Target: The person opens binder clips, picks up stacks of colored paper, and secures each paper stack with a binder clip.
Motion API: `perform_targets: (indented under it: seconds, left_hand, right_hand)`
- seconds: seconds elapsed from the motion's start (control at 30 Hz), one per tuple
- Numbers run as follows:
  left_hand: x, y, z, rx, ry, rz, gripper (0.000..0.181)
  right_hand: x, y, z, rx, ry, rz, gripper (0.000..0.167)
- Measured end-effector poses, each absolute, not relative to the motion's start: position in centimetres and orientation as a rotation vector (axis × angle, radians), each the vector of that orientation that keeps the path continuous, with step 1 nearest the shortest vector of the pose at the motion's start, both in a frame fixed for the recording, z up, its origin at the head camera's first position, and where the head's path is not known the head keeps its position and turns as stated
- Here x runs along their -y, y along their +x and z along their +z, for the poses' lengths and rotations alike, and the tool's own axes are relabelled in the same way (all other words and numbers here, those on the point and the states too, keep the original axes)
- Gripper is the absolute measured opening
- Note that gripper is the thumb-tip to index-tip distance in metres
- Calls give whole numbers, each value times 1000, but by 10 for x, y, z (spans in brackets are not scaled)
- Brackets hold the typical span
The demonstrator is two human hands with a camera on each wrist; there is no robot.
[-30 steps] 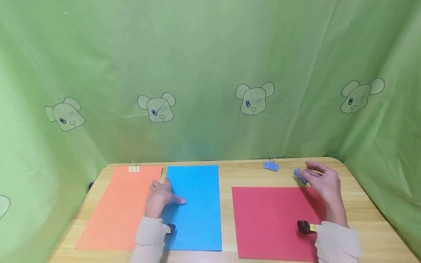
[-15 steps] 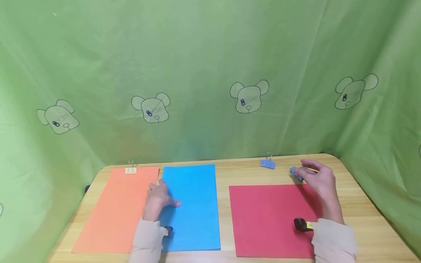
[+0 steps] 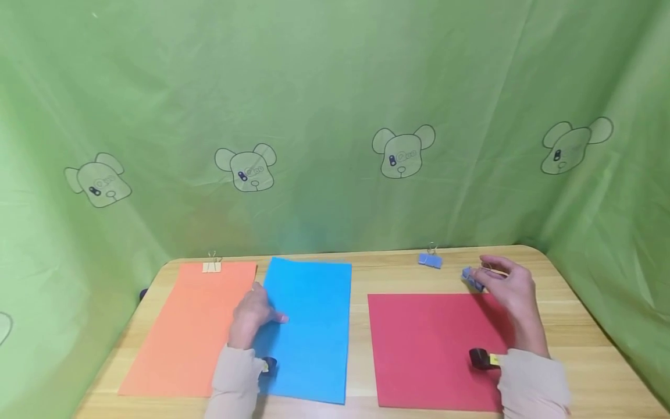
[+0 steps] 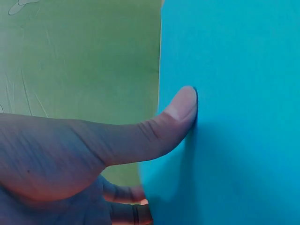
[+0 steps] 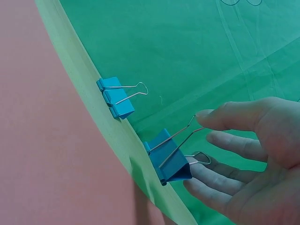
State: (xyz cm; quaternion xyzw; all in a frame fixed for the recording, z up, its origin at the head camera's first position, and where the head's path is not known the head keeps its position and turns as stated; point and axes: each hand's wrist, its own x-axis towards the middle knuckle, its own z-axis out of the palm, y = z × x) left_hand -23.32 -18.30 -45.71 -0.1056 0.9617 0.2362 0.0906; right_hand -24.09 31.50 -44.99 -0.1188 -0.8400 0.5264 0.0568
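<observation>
Head view: blue paper runs lengthwise front-to-back.

head: bright, curtain palest at left | soft shadow on blue sheet | wrist views: dimmer, cooler-tinted

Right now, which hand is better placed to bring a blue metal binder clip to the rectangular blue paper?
Likely the right hand: it holds one binder clip; the left hand grips the blue paper at its edge.
</observation>
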Motion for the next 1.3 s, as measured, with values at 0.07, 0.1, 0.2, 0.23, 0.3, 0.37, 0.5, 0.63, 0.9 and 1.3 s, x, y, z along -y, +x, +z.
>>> perform_targets:
  seconds: [0.07,0.1,0.2,0.23,0.3,0.37,0.5,0.63,0.9,1.3]
  left_hand:
    - [183,-234,-458,-2868,-300,759,99]
    - [184,-235,-459,-2874,-283,797,98]
    - [186,-236,-460,-2886,-225,917,89]
    - [186,-237,-460,-2885,-205,948,87]
    - [189,-237,-460,-2885,-171,993,78]
    - [190,-238,-461,-2894,-136,1017,64]
    - [192,-240,-462,-2904,-35,1085,24]
    - [193,-241,-462,-2839,14,1212,20]
    - [200,-244,-461,-2705,-25,1391,56]
    - [216,-245,-465,-2263,-261,1915,44]
  right_hand:
    - [-316,-240,-451,2548,-363,1590,65]
    - [-316,-240,-451,2546,-363,1592,65]
    - [-316,-239,-451,2539,-352,1603,65]
    - [-315,-239,-451,2536,-347,1608,66]
    - [-315,-238,-450,2532,-337,1618,66]
    - [-314,-238,-450,2533,-328,1620,66]
    - [-315,-237,-451,2540,-319,1611,65]
    - [-315,-237,-452,2543,-318,1621,66]
    - [-313,-237,-452,2515,-305,1672,67]
    - [-312,-240,-453,2551,-349,1659,64]
